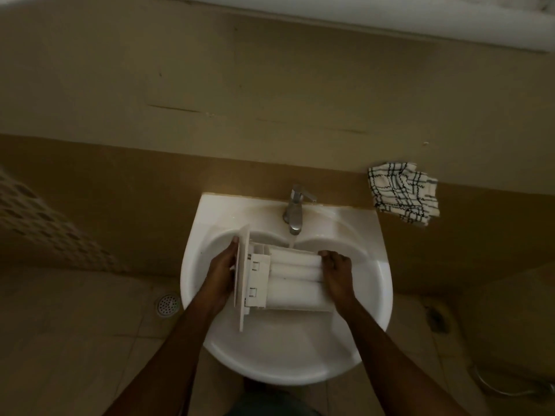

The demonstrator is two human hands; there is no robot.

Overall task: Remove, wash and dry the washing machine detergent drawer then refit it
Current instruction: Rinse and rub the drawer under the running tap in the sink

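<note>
Here, a white sink (285, 364) is seen against a tan wall, and the detergent drawer (294, 280) is held across its bowl, front panel toward nine o'clock. A checked cloth (404, 192) is hung on the wall at two o'clock from the sink. The panel is gripped by the left hand (220, 271), fingers curled over its edge. The drawer's three o'clock end is clasped by the right hand (336, 271), fingers bent round it. Water is run from the tap (295, 210), at twelve o'clock, onto the drawer's far edge. A floor drain (168, 304) is seen at nine o'clock.
</note>
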